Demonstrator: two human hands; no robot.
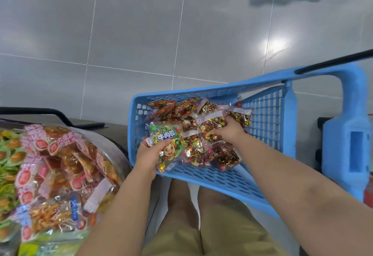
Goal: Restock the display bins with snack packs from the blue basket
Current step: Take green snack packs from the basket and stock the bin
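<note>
A blue plastic basket (268, 102) stands tilted on the floor in front of me, holding several clear snack packs (214, 154) of red and gold wrapped pieces. My left hand (149, 154) grips a green snack pack (167, 144) with a cartoon face at the basket's near left corner. My right hand (230, 128) reaches into the pile and its fingers curl round a clear snack pack (212, 122) of gold-wrapped sweets. At the left, a display bin (113, 140) is heaped with pink-labelled orange snack packs (60, 164).
The basket's blue handle (351, 134) with a black bar rises at the right. Green packs (8, 154) fill another bin at the far left. Grey tiled floor lies beyond. My knees (201, 205) are below the basket.
</note>
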